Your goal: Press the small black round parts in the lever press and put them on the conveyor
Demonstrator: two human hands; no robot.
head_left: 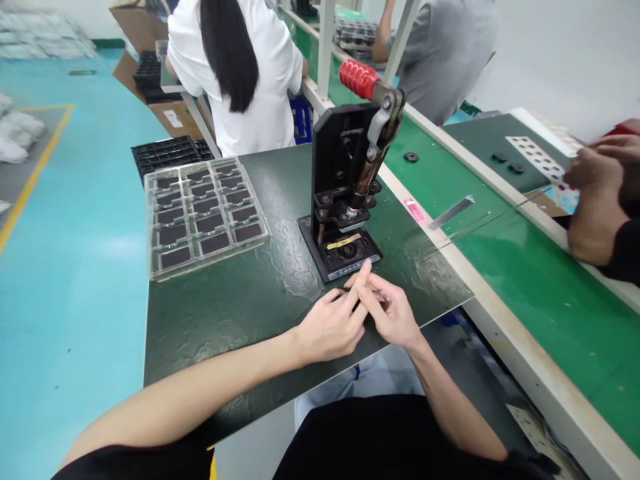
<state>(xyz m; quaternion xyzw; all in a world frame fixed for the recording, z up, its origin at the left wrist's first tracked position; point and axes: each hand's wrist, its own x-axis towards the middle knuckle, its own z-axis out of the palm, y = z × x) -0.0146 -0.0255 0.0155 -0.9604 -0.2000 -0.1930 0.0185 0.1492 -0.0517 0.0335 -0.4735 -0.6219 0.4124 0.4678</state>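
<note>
Our left hand (pixel 330 327) and right hand (pixel 387 313) sit low over a dark green mat (pixel 240 333), fingers partly curled and the fingertips meeting. Whether they pinch anything small, we cannot tell. Past the mat's right edge runs a green workbench (pixel 560 313) with pale rails, and at its far side a co-worker's hands (pixel 595 193) are beside a white perforated sheet (pixel 537 160). On the mat stands a black hand press (pixel 345 160), just beyond our fingertips, with its red-gripped lever (pixel 357 78) raised. To its left lies a clear plastic tray (pixel 203 217) with dark square pieces set in rows of pockets. The press's base plate (pixel 345 263) carries a small fixture with a yellow strip (pixel 343 241) across it. On the bench nearby lie a slim metal strip (pixel 453 212) and a small pink packet (pixel 414 209).
</note>
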